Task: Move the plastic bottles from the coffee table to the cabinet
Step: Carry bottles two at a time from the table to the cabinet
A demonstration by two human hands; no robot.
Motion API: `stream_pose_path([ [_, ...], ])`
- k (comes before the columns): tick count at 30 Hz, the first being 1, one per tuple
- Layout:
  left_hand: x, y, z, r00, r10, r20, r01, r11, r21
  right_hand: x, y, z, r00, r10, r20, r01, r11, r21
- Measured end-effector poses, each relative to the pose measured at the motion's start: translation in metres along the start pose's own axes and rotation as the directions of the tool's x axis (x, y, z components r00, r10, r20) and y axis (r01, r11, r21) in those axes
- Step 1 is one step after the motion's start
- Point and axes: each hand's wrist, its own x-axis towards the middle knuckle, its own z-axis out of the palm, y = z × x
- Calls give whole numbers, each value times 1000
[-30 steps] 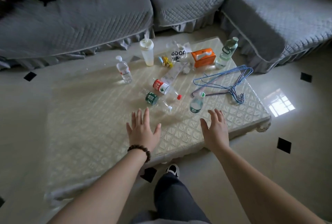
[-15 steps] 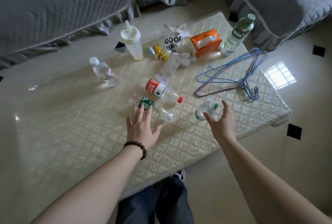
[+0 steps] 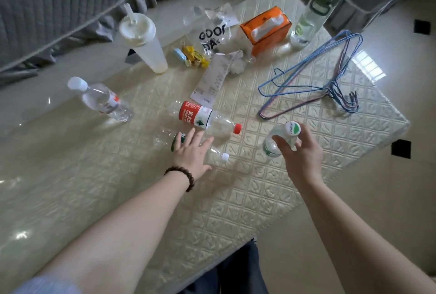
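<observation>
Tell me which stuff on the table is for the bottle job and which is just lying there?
For the job:
- small clear green-capped bottle, gripped by the right hand
- lying green-label bottle, under the left hand
- lying red-label bottle
- white-capped bottle
- tall clear bottle

Just lying about:
- orange tissue box
- wire hangers
- lidded cup
- receipt

orange tissue box (image 3: 266, 28), blue hangers (image 3: 313, 74)

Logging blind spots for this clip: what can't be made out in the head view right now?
- Cabinet: not in the frame at all.
- Green-label bottle: its middle is hidden under the left hand; a grip cannot be judged.
- Small bottle: the right hand covers part of its body.
- Receipt: print too small to read.
- Tall green bottle: its top is nearly cut by the upper edge.
</observation>
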Motion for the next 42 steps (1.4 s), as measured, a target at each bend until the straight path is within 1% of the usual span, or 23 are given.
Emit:
stream_pose_path([
  [3,13,-1,11,998,42,56,-47,993,108,4,11,-4,1000,-9,18,9,1000,3],
  [6,20,-2,19,995,75,60,-85,979,183,6,17,-6,1000,-19,16,19,1000,4],
  [8,21,-3,20,995,86,51,-94,975,200,5,19,-7,1000,-21,14,21,1000,9],
  [9,20,-3,19,996,83,38,-88,980,179,4,18,-7,1000,-18,13,18,1000,21],
  [11,13,-3,11,998,59,-20,-58,996,74,3,18,-9,1000,3,0,-3,999,36],
  [13,0,0,-3,992,-4,-124,-12,991,-132,0,14,-13,1000,24,-7,-24,999,47],
  [15,-17,7,-27,975,-107,-193,25,922,-386,-5,5,-19,999,36,-9,-35,997,61],
  [17,-35,18,-55,960,-178,-217,35,844,-536,-14,-10,-26,999,40,-17,-38,996,86],
  [22,-81,40,-127,923,-255,-287,-7,737,-676,-43,-71,-50,1000,18,-12,-16,991,131],
  [24,-102,47,-154,911,-265,-317,-32,719,-695,-57,-98,-64,1000,1,-27,3,989,149],
  [27,-133,57,-187,885,-271,-378,-91,696,-712,-84,-130,-89,998,-31,-60,39,991,128],
  [30,-158,69,-207,876,-243,-417,-142,696,-704,-115,-143,-114,990,-48,-133,61,993,102],
  [33,-177,86,-218,871,-195,-451,-220,665,-713,-147,-145,-137,974,-59,-221,79,993,86],
  [38,-198,127,-224,911,6,-412,-319,643,-696,-202,-129,-174,928,6,-372,30,996,89],
  [42,-212,165,-220,878,183,-442,-448,637,-628,-246,-108,-203,862,92,-498,-43,993,110],
])
